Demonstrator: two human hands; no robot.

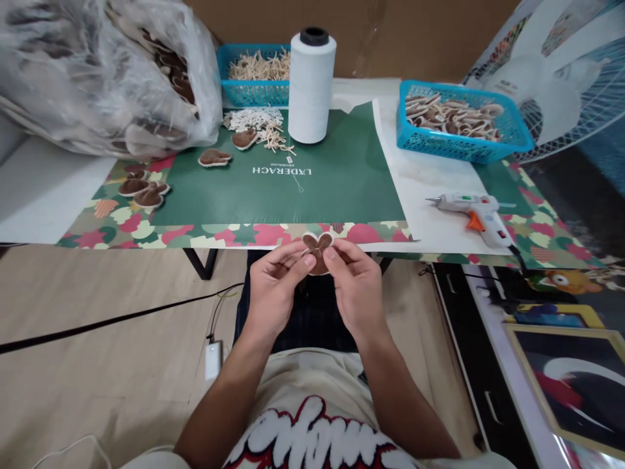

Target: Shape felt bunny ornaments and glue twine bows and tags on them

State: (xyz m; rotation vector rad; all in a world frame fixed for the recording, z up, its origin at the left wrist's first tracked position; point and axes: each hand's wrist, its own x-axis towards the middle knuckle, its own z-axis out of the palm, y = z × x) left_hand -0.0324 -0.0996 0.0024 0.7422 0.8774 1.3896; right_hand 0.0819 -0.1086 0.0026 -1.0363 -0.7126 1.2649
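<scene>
Just off the table's front edge, a small brown felt bunny-head piece (pixel 318 250) with a pale rim is held between both hands, its two ears pointing away from me. My left hand (pixel 279 277) pinches its left side with thumb and fingers. On the right side, my right hand (pixel 355 277) grips it the same way. A thin light strand seems to lie across the base of the ears. Similar brown pieces (pixel 150 194) lie at the table's left, and one single piece (pixel 215 157) rests farther in on the green sheet.
A white thread cone (pixel 312 91) stands at the back beside a blue basket (pixel 256 92) of cream bows. Loose bows (pixel 273 138) lie before it. A plastic bag (pixel 195 124) bulges at left. Rightward are another blue basket (pixel 439 146), a glue gun (pixel 481 213) and a fan (pixel 547 71).
</scene>
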